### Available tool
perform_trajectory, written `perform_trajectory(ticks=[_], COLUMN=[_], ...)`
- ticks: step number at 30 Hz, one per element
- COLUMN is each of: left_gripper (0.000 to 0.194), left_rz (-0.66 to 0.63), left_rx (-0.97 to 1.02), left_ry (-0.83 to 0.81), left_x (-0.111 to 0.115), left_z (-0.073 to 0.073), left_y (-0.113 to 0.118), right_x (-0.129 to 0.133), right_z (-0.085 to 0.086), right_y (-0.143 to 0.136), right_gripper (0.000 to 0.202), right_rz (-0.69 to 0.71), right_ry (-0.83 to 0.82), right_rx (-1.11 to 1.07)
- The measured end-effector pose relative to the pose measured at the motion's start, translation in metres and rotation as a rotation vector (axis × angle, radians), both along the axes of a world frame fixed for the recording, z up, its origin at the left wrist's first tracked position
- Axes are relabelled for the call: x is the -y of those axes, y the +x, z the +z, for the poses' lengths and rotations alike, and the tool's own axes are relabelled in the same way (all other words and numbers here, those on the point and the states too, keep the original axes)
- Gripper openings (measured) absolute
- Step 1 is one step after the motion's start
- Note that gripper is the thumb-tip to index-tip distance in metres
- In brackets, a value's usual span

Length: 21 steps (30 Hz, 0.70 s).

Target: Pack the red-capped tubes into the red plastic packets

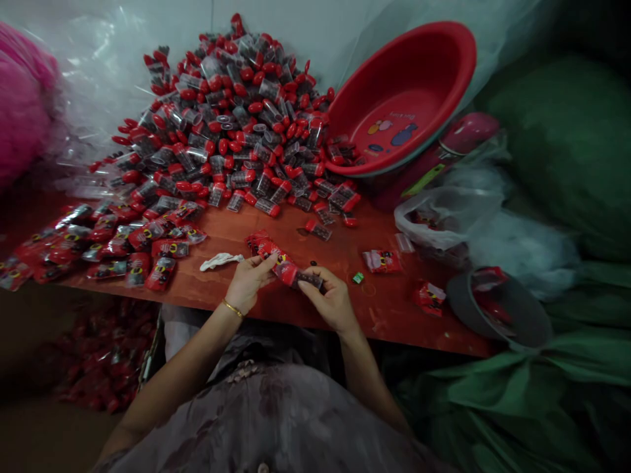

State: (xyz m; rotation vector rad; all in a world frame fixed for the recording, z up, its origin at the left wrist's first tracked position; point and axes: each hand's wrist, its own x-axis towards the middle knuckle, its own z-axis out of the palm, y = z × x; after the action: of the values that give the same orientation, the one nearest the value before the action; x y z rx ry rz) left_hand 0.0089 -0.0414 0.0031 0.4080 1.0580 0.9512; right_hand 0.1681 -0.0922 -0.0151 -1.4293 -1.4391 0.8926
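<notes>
My left hand, with a gold bangle at its wrist, pinches a red printed plastic wrapper over the front of the table. A small see-through tube with dark contents sits at the wrapper's right end; whether it is inside cannot be made out. My right hand has thumb and fingers closed around this tube. More red wrappers seem to lie just beyond my left fingers. A crumpled white cloth or tissue is left of my hands. To their right are a tiny green piece and a red packet.
A large heap of red-capped tubes covers the table's back. Wrapped packets lie at the left. A red basin leans at the back right, near a plastic bag and a grey bowl. More red packets lie below the table.
</notes>
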Motion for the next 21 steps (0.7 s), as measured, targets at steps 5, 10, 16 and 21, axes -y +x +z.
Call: perform_trajectory(ticks=[5,10,16,21], left_gripper=[0.033,0.038,0.037,0.037], left_rz=[0.011,0.028,0.025,0.061], left_rx=[-0.004,0.043,0.065,0.044], left_ry=[0.011,0.106,0.155,0.157], left_x=[0.002,0.008,0.018,0.011], left_z=[0.0,-0.007,-0.021,-0.017], left_y=[0.0,0.006,0.016,0.011], right_x=[0.001,0.002,-0.003,-0.007], right_z=[-0.006,-0.011,-0.017,-0.015], right_y=[-0.008,-0.021,-0.039,-0.039], right_gripper=[0.018,0.022,0.019,0.02], right_rz=[-0.052,-0.076,-0.246,-0.112], right_ry=[-0.02,-0.006,0.104,0.046], right_rx=[-0.07,-0.134,0.022,-0.051])
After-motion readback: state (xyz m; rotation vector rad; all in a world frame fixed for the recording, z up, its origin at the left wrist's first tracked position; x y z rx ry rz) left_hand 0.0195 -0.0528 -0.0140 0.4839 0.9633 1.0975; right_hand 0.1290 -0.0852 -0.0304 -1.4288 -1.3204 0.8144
